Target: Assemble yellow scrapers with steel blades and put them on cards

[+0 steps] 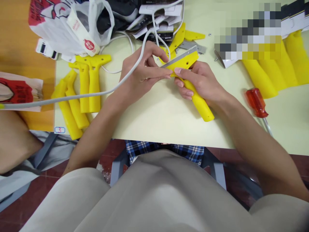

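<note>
A yellow scraper (202,104) is held tilted above the table, its wide head toward the upper middle. Along the head's far edge lies a grey metal blade (182,56). My right hand (202,79) is closed round the neck of the scraper, thumb on top. At the left end of the head, my left hand (142,69) has its thumb and fingers closed on the blade and the yellow edge. Just beyond lie loose yellow scraper parts (179,37), flat grey metal pieces (196,47) and a few small screws (209,34).
Several yellow scraper handles (94,83) lie at left, more yellow handles (263,79) at right beside a red screwdriver (257,102). A grey cable (101,94) crosses above my left forearm. A plastic bag (55,30) and black-and-white boxes (166,32) stand behind. Another person's limb (18,141) shows at left.
</note>
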`<state>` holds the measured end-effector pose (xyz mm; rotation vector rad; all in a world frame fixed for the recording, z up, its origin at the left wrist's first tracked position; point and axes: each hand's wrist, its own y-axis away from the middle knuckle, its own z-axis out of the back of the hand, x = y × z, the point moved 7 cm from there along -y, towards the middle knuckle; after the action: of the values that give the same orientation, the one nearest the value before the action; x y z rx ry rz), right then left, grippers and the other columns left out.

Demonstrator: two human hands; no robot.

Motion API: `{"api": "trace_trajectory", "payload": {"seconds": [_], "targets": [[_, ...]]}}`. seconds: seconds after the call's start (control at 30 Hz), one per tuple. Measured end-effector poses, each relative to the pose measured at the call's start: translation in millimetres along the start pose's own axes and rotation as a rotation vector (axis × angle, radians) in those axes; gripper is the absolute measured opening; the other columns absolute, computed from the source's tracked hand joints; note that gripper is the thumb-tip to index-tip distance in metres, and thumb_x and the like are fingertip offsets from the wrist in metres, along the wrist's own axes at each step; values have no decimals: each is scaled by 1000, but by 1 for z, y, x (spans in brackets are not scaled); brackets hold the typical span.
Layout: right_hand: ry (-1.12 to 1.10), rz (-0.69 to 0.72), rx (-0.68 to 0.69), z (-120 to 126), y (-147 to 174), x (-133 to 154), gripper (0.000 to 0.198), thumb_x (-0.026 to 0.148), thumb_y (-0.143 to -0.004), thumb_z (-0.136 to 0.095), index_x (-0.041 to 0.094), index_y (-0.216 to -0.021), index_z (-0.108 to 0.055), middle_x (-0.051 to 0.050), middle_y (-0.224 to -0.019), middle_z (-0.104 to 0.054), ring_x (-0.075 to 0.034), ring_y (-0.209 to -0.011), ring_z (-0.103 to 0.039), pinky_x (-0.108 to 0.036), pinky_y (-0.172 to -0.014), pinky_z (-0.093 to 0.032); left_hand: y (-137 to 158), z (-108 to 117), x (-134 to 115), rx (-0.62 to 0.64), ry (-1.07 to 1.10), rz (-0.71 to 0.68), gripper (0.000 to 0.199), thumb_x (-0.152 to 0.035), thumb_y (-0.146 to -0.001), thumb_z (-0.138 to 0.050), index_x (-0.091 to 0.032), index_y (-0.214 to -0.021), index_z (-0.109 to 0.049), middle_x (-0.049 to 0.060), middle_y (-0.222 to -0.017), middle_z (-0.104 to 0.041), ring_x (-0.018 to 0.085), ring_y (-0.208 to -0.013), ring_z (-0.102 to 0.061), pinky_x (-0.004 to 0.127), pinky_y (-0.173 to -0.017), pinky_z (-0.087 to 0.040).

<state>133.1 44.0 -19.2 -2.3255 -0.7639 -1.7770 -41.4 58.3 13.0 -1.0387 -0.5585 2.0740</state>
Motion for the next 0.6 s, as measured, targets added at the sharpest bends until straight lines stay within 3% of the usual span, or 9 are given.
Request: {"api": "trace_trajectory", "payload": {"seconds": [0.23,0.4,0.6], "targets": [[16,-51,18,2,1,0,48,58,-91,-89,20,-95,-61,2,-76,-54,-8,-50,-35,-25,-42,-31,3,1,1,-9,36,24,12,-50,-108,-78,-47,-112,-88,1,-126,-78,16,-73,-61,39,-71,-52],[13,-68,15,2,2,-1,47,58,-92,-88,20,-98,-60,3,-75,-55,-7,-50,-35,-24,-42,-31,3,1,12,-11,32,17,25,-59,-110,-72,-40,-119,-87,0,-129,-77,13,-76,-51,38,-76,-49],[-33,-47,1,3,2,0,47,55,-92,-89,18,-97,-61,3,-76,-53,-6,-48,-34,-24,-42,-30,1,4,14,-36,58,-143,31,-57,-107,-78,-42,-135,-82,1,-124,-76,13,-81,-55,35,-68,-46]]}}
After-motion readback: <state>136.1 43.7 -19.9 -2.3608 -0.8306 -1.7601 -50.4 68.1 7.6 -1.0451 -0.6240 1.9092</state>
